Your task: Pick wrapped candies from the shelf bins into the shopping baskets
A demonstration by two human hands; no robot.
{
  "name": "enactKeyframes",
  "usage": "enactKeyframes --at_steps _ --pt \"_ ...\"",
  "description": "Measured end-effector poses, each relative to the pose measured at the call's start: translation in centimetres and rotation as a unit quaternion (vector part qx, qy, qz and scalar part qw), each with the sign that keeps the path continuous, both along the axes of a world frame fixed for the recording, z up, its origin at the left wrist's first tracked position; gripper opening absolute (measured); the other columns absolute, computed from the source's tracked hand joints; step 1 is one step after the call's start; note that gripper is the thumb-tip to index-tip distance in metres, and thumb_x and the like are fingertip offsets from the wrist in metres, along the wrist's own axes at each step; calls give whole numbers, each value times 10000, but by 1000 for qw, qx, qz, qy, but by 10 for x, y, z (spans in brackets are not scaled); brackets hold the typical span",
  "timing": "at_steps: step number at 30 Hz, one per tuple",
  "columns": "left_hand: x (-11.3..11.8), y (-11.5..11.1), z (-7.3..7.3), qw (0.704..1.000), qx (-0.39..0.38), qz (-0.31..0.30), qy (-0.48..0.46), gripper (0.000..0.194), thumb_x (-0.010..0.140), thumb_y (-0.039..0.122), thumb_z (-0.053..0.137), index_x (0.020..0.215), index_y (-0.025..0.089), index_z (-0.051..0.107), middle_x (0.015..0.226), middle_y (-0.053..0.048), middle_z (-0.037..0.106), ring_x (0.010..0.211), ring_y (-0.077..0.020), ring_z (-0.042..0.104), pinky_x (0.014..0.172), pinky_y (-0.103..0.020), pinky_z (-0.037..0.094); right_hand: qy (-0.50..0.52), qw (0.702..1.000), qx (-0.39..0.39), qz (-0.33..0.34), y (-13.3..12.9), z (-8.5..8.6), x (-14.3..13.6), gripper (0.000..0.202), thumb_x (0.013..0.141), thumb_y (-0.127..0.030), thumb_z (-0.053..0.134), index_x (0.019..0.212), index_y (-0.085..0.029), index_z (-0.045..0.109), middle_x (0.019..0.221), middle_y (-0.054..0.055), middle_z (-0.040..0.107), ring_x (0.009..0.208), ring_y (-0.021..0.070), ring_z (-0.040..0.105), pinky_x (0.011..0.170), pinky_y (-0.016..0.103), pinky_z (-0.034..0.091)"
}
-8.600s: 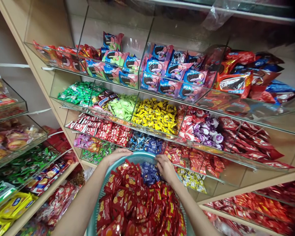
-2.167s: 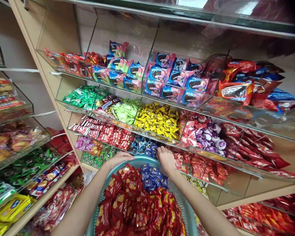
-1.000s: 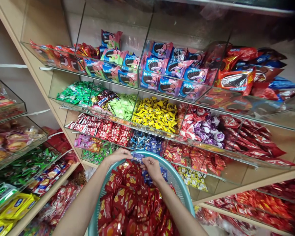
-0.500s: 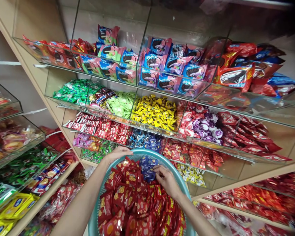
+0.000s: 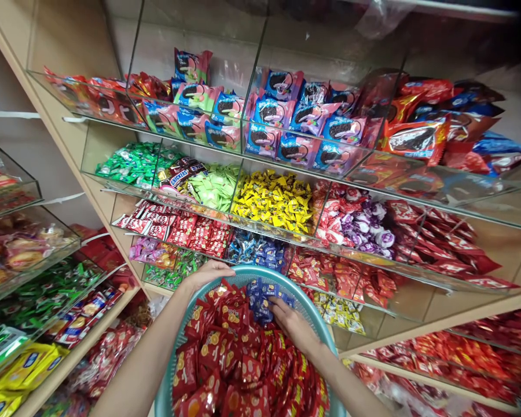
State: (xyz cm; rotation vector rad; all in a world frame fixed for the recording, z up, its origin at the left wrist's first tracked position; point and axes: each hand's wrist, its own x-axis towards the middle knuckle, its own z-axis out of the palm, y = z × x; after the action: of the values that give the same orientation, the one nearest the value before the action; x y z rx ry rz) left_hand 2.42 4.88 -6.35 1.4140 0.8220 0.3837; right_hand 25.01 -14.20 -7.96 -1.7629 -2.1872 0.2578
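A teal plastic basket [image 5: 325, 324] sits low in the centre, holding many red candy packets [image 5: 226, 353] and a smaller heap of blue candies [image 5: 260, 298] at its far side. My left hand [image 5: 209, 273] grips the basket's far left rim. Inside the basket, my right hand [image 5: 289, 321] touches the blue candies, its fingertips partly hidden among them. Whether it holds a candy cannot be made out.
Clear-fronted shelves rise ahead with blue-pink cookie packs [image 5: 271, 110], yellow candies [image 5: 273, 200], green candies [image 5: 134, 162] and purple-white candies [image 5: 362, 223]. More stocked shelves stand at the left and lower right. Glass shelf edges run just beyond the basket.
My right hand has shifted slightly down and left, its fingers deeper among the blue candies, which have spread a little to the right. My left hand stays on the rim.
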Motion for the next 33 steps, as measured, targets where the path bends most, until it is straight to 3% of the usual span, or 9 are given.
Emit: enactKeyframes --at_steps 4,9,12,17,21,24,33 --pt "0 1 -2 1000 -1 -3 -13 400 570 466 676 800 138 679 726 -44 661 604 -140 574 599 -229 418 -83 996 26 16 -2 1 -6 338 868 -122 299 1106 -240 508 1200 46 502 1086 199 447 916 366 355" --pt "0 2 -5 1000 5 1 -15 377 572 453 682 788 143 680 734 -34 661 610 -132 567 594 -220 411 -136 987 71 37 5 19 -9 290 870 -153 326 1078 -227 515 1127 61 525 971 193 456 811 343 361" --pt "0 2 -5 1000 11 2 -14 383 561 461 685 779 146 681 721 -29 660 607 -131 566 597 -220 410 -154 982 102 27 26 40 -4 251 870 -187 339 1032 -191 531 1052 79 543 898 188 454 755 320 347" --pt "0 1 -5 1000 10 -7 -19 375 575 446 682 794 142 679 726 -38 661 625 -140 570 599 -225 412 -280 954 79 -67 85 62 2 239 839 -127 361 891 -137 595 902 124 587 870 234 452 735 353 311" --pt "1 2 -7 1000 9 1 -22 369 573 438 684 792 140 683 734 -44 661 630 -140 570 599 -222 409 -353 924 -23 -142 127 56 6 301 813 -78 361 958 -90 624 987 184 602 970 280 448 831 410 251" --pt "1 2 -7 1000 16 -2 -25 361 576 434 683 784 140 685 737 -45 662 649 -145 572 607 -219 404 -361 915 -53 -170 145 48 9 321 790 -46 363 954 -55 639 974 218 611 972 288 474 842 416 238" --pt "1 -1 0 999 33 24 11 421 521 491 692 745 134 689 728 -54 667 690 -178 579 607 -227 409 -371 914 -28 -161 146 47 14 345 782 -36 348 955 -75 645 1026 199 585 992 265 462 850 382 257"
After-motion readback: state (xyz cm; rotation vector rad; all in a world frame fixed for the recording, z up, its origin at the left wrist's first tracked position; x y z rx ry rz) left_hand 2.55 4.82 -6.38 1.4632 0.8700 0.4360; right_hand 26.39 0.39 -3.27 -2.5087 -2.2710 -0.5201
